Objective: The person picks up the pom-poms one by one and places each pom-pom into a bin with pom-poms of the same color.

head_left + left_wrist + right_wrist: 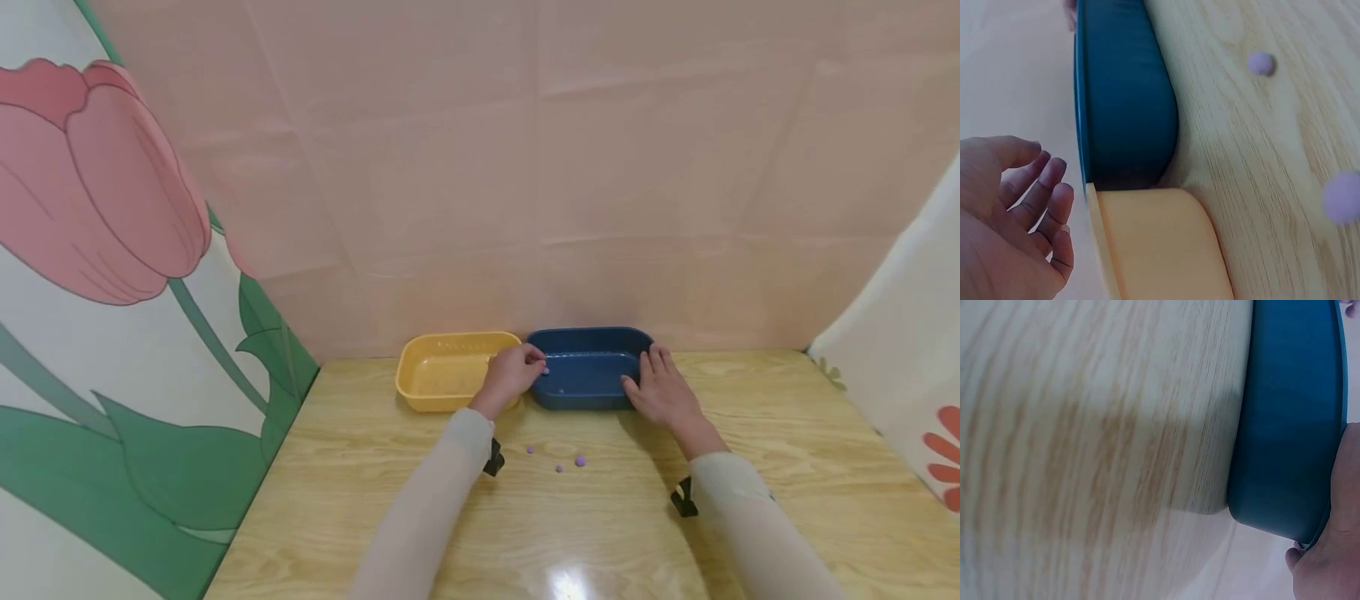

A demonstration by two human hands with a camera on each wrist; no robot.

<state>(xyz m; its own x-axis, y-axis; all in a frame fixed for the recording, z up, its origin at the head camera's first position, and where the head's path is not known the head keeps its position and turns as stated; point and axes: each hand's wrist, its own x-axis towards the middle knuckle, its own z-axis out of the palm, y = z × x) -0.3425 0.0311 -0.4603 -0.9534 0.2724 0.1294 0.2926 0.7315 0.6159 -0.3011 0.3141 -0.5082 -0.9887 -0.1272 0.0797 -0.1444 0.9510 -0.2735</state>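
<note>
My left hand [510,375] is over the place where a yellow tray [403,385] and a dark blue tray [577,400] meet. Its fingers are loosely bent, with nothing showing between them in the left wrist view. Just below its fingertips is a small purple ball [546,372], at the blue tray's left end. Another tiny ball [562,391] lies inside that tray. My right hand [663,396] holds the blue tray's right end, thumb over the inner side and fingers over the rim.
Several small purple balls lie on the wooden table [360,483] in front of the trays, among them a larger one [581,461]. A pink cloth backdrop [450,167] rises directly behind the trays. A tulip-patterned panel [135,192] borders the left side.
</note>
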